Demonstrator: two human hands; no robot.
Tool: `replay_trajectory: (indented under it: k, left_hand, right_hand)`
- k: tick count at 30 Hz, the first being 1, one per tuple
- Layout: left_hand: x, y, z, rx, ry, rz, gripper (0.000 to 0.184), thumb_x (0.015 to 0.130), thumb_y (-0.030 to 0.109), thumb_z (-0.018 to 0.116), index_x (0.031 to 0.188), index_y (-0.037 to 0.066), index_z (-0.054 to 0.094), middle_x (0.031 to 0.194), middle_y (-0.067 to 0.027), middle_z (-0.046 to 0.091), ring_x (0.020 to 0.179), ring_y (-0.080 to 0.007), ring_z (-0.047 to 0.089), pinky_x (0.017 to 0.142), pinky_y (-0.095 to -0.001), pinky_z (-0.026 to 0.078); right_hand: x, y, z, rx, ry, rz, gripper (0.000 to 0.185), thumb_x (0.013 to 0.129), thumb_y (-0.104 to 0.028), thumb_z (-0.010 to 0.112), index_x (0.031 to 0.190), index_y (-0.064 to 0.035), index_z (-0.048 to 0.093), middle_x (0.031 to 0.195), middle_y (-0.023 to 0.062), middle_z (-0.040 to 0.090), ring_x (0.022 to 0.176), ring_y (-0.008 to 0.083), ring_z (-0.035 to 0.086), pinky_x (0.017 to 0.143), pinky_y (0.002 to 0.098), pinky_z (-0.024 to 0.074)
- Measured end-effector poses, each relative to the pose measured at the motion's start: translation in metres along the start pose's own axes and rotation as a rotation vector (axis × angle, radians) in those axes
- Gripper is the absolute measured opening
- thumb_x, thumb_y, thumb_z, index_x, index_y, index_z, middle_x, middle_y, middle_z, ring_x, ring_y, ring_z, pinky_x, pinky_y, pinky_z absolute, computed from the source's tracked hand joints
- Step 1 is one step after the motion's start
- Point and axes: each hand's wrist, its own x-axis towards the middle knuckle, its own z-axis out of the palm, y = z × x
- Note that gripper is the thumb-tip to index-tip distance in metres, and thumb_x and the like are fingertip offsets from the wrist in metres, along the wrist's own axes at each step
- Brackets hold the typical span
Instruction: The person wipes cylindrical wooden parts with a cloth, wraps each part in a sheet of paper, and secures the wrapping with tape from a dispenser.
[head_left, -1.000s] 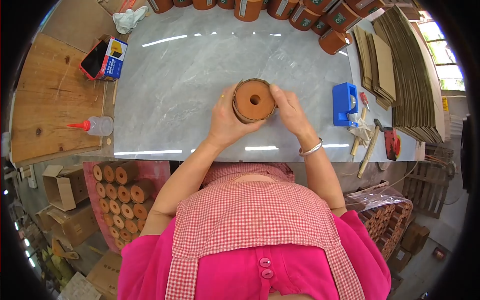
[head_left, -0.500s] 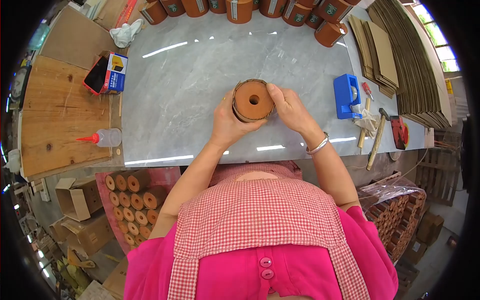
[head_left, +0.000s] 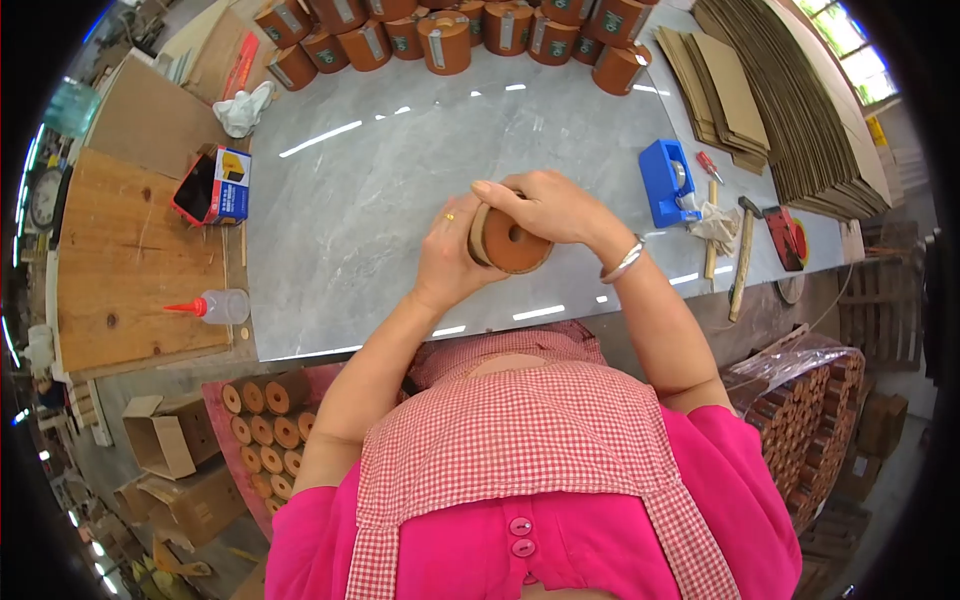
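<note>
A terracotta-coloured cylinder point(head_left: 503, 254) with a round hole in its end is held above the grey tabletop, a brown layer around its side. My left hand point(head_left: 446, 252), with a ring on one finger, wraps its left side. Over the far right side curls my right hand point(head_left: 556, 206), its thumb reaching across toward the left fingers. The cylinder is tilted, its holed end turned toward me. Both hands are closed on it, and they hide much of its side.
Labelled brown cylinders point(head_left: 445, 45) line the table's back edge. At right are a blue tape dispenser point(head_left: 661, 185), a hammer point(head_left: 742, 262) and stacked cardboard sheets point(head_left: 800, 110). Leftward stand a red-tipped squeeze bottle point(head_left: 224, 307) and a small open box point(head_left: 229, 190). Holed cylinders point(head_left: 262, 430) lie below left.
My right hand has moved from the cylinder's right edge over its far side. The cylinder has tilted and sits slightly lower in view. The whole view has shifted a little.
</note>
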Motion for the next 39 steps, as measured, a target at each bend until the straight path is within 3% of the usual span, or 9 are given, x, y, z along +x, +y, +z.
replay_trajectory:
  k: [6,10,18,21,24,27,31,34,39]
  left_hand:
    - [0.008,0.009,-0.015,0.178,-0.267,0.521,0.080,0.063,0.021,0.087,0.135,0.007,0.057,0.142,-0.0124,0.057,0.136,-0.0322,0.052,0.112,-0.0567,0.041]
    - [0.006,0.008,-0.014,0.221,-0.320,0.614,0.077,0.066,0.015,0.084,0.137,0.006,0.057,0.142,-0.0119,0.058,0.136,-0.0335,0.053,0.114,-0.0568,0.039]
    - [0.012,0.024,-0.025,0.539,-0.395,0.703,0.080,0.069,0.012,0.081,0.143,0.005,0.051,0.150,-0.0157,0.049,0.146,-0.0360,0.039,0.120,-0.0536,0.029]
    - [-0.003,0.041,-0.028,0.063,-0.259,0.211,0.082,0.077,0.015,0.079,0.149,0.005,0.041,0.156,-0.0210,0.040,0.150,-0.0358,0.031,0.120,-0.0498,0.028]
    - [-0.012,0.072,-0.018,-0.978,-0.103,-0.729,0.073,0.085,0.012,0.073,0.149,0.002,0.039,0.151,-0.0239,0.043,0.144,-0.0328,0.040,0.117,-0.0475,0.035]
    - [-0.008,0.084,0.010,-1.046,-0.082,-1.003,0.064,0.089,0.015,0.073,0.143,-0.002,0.043,0.142,-0.0184,0.052,0.133,-0.0267,0.051,0.111,-0.0424,0.042]
    - [0.017,0.089,0.022,-1.058,-0.203,-0.947,0.064,0.086,0.025,0.073,0.138,-0.002,0.048,0.129,-0.0152,0.060,0.117,-0.0250,0.060,0.101,-0.0399,0.049]
    - [0.040,0.097,0.026,-1.016,-0.276,-0.850,0.059,0.084,0.022,0.074,0.133,-0.003,0.052,0.120,-0.0138,0.064,0.107,-0.0232,0.066,0.093,-0.0383,0.055]
    - [0.111,0.085,0.040,-1.079,-0.501,-0.703,0.058,0.084,0.027,0.073,0.130,-0.003,0.054,0.118,-0.0132,0.065,0.106,-0.0223,0.066,0.090,-0.0377,0.055]
  right_hand:
    - [-0.075,0.020,0.013,0.549,-0.060,0.041,0.089,0.096,-0.063,0.053,0.150,0.0051,0.036,0.123,0.0229,0.063,0.094,0.0267,0.069,0.064,0.0319,0.0601]
    - [-0.088,0.046,0.044,0.445,0.026,-0.045,0.087,0.097,-0.050,0.059,0.160,-0.0031,0.021,0.144,0.0291,0.050,0.126,0.0351,0.057,0.096,0.0386,0.0525]
    - [-0.093,0.056,0.071,0.599,0.270,-0.112,0.095,0.092,-0.042,0.066,0.158,0.0050,0.017,0.133,0.0327,0.055,0.122,0.0407,0.059,0.108,0.0460,0.0418]
    - [-0.100,0.053,0.065,0.633,0.332,-0.129,0.097,0.090,-0.040,0.069,0.158,0.0043,0.015,0.133,0.0327,0.055,0.123,0.0409,0.058,0.106,0.0445,0.0433]
    - [-0.101,0.050,0.061,0.701,0.390,-0.141,0.098,0.089,-0.037,0.071,0.158,0.0041,0.014,0.131,0.0311,0.056,0.122,0.0401,0.060,0.104,0.0433,0.0451]
    - [-0.099,0.043,0.063,0.704,0.405,-0.199,0.098,0.089,-0.035,0.071,0.158,0.0047,0.014,0.131,0.0304,0.056,0.120,0.0409,0.060,0.102,0.0436,0.0469]
    - [-0.101,0.055,0.065,0.650,0.524,-0.244,0.105,0.085,-0.035,0.075,0.158,0.0035,0.011,0.133,0.0307,0.054,0.118,0.0437,0.060,0.100,0.0442,0.0481]
    - [-0.113,0.056,0.052,0.600,0.638,-0.225,0.095,0.084,-0.033,0.077,0.155,0.0016,0.026,0.131,0.0270,0.056,0.110,0.0384,0.064,0.093,0.0412,0.0515]
    - [-0.137,0.097,-0.011,0.168,1.298,0.006,0.033,0.088,-0.020,0.075,0.113,0.0003,0.067,0.109,0.0148,0.064,0.085,0.0257,0.064,0.071,0.0364,0.0517]
